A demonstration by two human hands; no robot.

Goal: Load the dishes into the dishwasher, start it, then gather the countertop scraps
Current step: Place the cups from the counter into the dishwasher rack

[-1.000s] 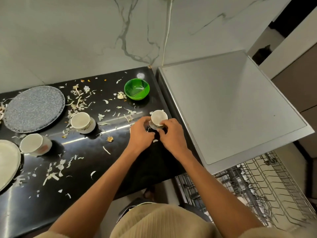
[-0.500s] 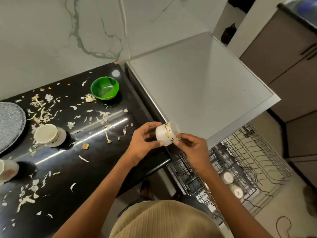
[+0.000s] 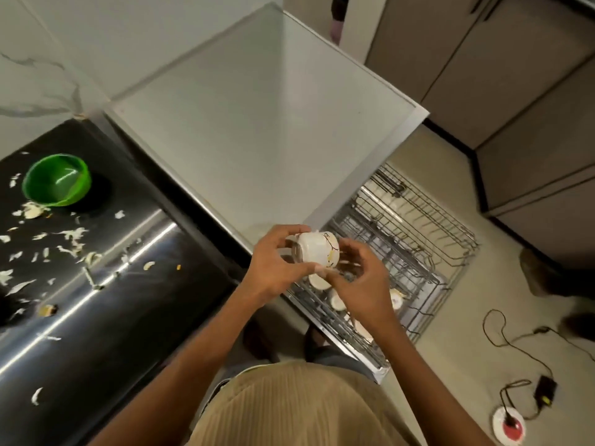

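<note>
Both hands hold one white teacup (image 3: pixel 317 252) in the air, just above the near left corner of the pulled-out dishwasher rack (image 3: pixel 415 239): the left hand (image 3: pixel 273 272) curls round its base end, the right hand (image 3: pixel 363 284) pinches it near the rim. The cup lies tipped on its side with a dark twig pattern facing up.

The likeliest slip, as I judge it, is the cup knocking the cups already racked (image 3: pixel 336 299) right beneath it, since the right hand hides part of that corner. A cup set between the wires at a slant could also topple against its neighbours, or catch on the rack's edge on the way down.

The rack holds several pale cups and dishes at its near left; its far and right sections show bare wire. On the black counter (image 3: pixel 96 317) to the left stands a green bowl (image 3: pixel 56 180), which looks empty, among scattered scraps (image 3: pixel 72 235)
</note>
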